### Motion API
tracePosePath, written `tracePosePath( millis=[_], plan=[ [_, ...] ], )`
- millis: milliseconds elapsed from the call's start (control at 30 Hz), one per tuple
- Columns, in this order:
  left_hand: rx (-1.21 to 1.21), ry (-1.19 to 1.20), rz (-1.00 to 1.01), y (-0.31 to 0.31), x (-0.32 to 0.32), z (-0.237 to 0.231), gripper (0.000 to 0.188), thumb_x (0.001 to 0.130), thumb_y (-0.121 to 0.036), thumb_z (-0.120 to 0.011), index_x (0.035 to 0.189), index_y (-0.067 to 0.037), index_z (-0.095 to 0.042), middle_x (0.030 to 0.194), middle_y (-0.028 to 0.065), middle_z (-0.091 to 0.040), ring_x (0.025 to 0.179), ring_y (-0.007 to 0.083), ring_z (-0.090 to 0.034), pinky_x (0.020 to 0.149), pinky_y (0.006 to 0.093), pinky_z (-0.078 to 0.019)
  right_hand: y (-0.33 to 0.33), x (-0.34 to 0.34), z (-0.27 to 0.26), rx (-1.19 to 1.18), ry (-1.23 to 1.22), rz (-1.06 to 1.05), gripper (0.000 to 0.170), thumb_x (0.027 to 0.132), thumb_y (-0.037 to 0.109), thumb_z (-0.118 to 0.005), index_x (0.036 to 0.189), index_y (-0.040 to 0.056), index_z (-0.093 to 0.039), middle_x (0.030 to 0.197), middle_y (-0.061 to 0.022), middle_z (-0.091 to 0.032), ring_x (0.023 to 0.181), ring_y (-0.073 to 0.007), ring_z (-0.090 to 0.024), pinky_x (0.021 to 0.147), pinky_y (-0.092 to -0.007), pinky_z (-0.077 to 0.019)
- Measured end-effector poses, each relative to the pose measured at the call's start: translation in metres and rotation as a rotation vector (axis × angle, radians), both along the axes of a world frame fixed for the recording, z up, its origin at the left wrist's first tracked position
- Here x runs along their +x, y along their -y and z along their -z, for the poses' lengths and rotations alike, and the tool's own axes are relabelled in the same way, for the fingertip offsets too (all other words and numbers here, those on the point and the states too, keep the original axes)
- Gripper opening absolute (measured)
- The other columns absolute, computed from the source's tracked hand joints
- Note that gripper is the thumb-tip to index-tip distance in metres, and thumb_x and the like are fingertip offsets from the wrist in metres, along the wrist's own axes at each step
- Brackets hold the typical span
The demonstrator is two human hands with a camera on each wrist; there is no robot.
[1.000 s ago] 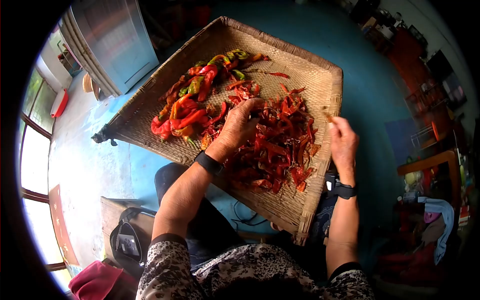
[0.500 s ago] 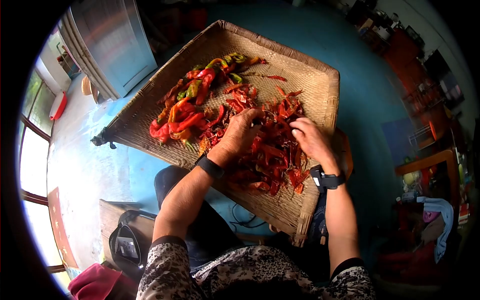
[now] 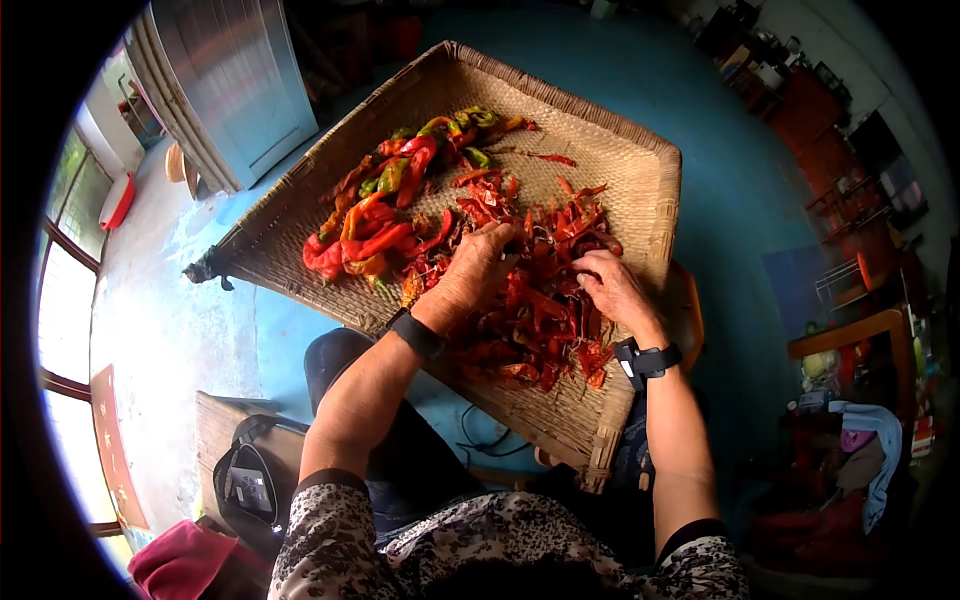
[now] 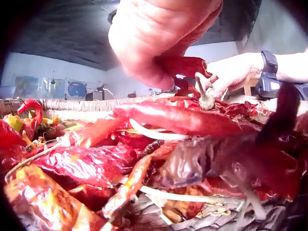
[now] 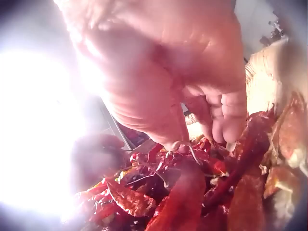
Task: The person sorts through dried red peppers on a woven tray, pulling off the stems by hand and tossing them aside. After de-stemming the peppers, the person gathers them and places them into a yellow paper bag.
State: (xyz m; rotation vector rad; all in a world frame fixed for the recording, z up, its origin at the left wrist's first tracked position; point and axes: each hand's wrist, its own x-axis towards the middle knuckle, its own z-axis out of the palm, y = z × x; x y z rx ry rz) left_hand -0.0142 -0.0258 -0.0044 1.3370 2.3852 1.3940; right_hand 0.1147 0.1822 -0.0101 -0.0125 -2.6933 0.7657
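A heap of dried red chili peppers (image 3: 545, 310) lies in a woven bamboo tray (image 3: 620, 165) over the person's lap. The left hand (image 3: 475, 265) is at the heap's left part, and in the left wrist view its curled fingers hold a red chili pepper (image 4: 185, 66) whose torn end shows. Right of it, the right hand (image 3: 615, 290) reaches down into the heap. In the right wrist view its thumb and fingers (image 5: 226, 120) point down at the chilies with a gap between them. Fresh red and green peppers (image 3: 385, 225) lie on the tray's left side.
A wooden bench (image 3: 225, 420) with a black bag (image 3: 250, 480) stands at the left, near a pink cloth (image 3: 185, 560). Behind are a blue-grey door (image 3: 235, 90) and a blue floor (image 3: 560, 75). Clothes (image 3: 870, 450) and furniture fill the right side.
The right hand has come from the tray's right rim, where it held a small piece, leftward into the chili heap. The left hand stays over the heap, slightly lower.
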Motion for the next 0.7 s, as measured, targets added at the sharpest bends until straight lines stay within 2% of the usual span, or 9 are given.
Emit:
tracePosePath(
  millis=[100,233,367,433,500,533,633,667,700],
  plan=[
    [0.024,-0.01,0.017,-0.003,0.003,0.001,0.027,0.078,0.002,-0.061,0.104,-0.007,-0.061,0.096,0.0135,-0.063,0.091,0.0305,-0.062,0.078,0.0384,-0.0506,-0.001,-0.002,0.0,-0.008,0.134,-0.017,0.015,0.084,0.009,-0.06,0.094,-0.0009,-0.066,0.092,-0.016,-0.064,0.089,-0.0342,-0.062,0.079,-0.0386,-0.0487],
    [0.05,0.008,0.013,-0.004,0.002,0.001,0.027,0.077,0.001,-0.062,0.103,-0.006,-0.061,0.097,0.014,-0.063,0.09,0.0316,-0.062,0.077,0.0391,-0.0504,0.003,-0.001,-0.005,-0.14,0.201,-0.011,0.012,0.081,0.008,-0.064,0.09,0.0008,-0.065,0.09,-0.0162,-0.064,0.085,-0.0303,-0.062,0.074,-0.0376,-0.0485],
    [0.001,-0.029,0.019,-0.005,0.003,0.0,0.028,0.077,0.0,-0.063,0.104,-0.005,-0.06,0.098,0.0146,-0.062,0.093,0.0317,-0.062,0.078,0.0393,-0.0502,0.016,-0.002,-0.007,-0.183,0.253,0.027,0.011,0.08,0.006,-0.065,0.09,0.0013,-0.063,0.087,-0.0157,-0.064,0.081,-0.0297,-0.063,0.071,-0.0375,-0.0486],
    [0.002,-0.05,0.019,-0.005,0.003,0.0,0.028,0.077,0.0,-0.063,0.105,-0.004,-0.06,0.099,0.0148,-0.062,0.094,0.0319,-0.061,0.079,0.0394,-0.0502,0.02,-0.003,-0.016,-0.207,0.118,-0.004,0.01,0.08,0.002,-0.063,0.09,0.0012,-0.062,0.084,-0.0133,-0.063,0.076,-0.026,-0.063,0.066,-0.0345,-0.0488],
    [0.029,-0.008,0.037,-0.003,0.003,-0.003,0.027,0.079,-0.001,-0.063,0.105,-0.003,-0.059,0.1,0.0149,-0.062,0.096,0.0325,-0.061,0.08,0.0397,-0.0502,0.023,0.0,-0.026,-0.274,0.018,0.037,0.009,0.081,-0.001,-0.062,0.09,0.0011,-0.061,0.08,-0.0106,-0.062,0.071,-0.0191,-0.062,0.061,-0.0303,-0.0478],
    [0.028,-0.007,0.036,-0.002,0.003,-0.004,0.027,0.079,-0.001,-0.063,0.105,-0.003,-0.059,0.1,0.0149,-0.062,0.096,0.0325,-0.061,0.08,0.0397,-0.0502,0.021,-0.003,-0.023,-0.313,-0.105,0.018,0.008,0.082,-0.001,-0.062,0.089,0.0009,-0.06,0.077,-0.0079,-0.061,0.07,-0.0135,-0.06,0.059,-0.0279,-0.0469],
    [0.002,-0.04,0.025,0.0,0.002,-0.005,0.025,0.08,-0.002,-0.062,0.105,-0.003,-0.059,0.099,0.015,-0.062,0.094,0.0328,-0.061,0.08,0.04,-0.0502,0.011,0.012,-0.029,-0.304,-0.202,0.156,0.009,0.086,0.002,-0.06,0.095,0.002,-0.063,0.086,-0.0061,-0.065,0.076,-0.0123,-0.061,0.065,-0.026,-0.0491],
    [-0.001,-0.039,0.027,0.001,0.002,-0.005,0.024,0.081,-0.003,-0.061,0.105,-0.003,-0.059,0.099,0.0152,-0.063,0.093,0.0327,-0.061,0.079,0.0401,-0.0502,0.005,0.019,-0.03,-0.253,-0.312,0.155,0.012,0.087,0.004,-0.059,0.099,0.0034,-0.063,0.088,-0.0057,-0.066,0.076,-0.0117,-0.061,0.067,-0.0248,-0.0494],
    [-0.004,-0.038,0.029,0.001,0.002,-0.005,0.023,0.082,-0.003,-0.061,0.105,-0.003,-0.059,0.098,0.0153,-0.063,0.092,0.0327,-0.062,0.079,0.0401,-0.0502,-0.006,0.024,-0.029,-0.154,-0.392,0.225,0.014,0.088,0.004,-0.059,0.101,0.0043,-0.063,0.084,-0.0054,-0.066,0.072,-0.0114,-0.061,0.063,-0.0251,-0.0489]
  ],
)
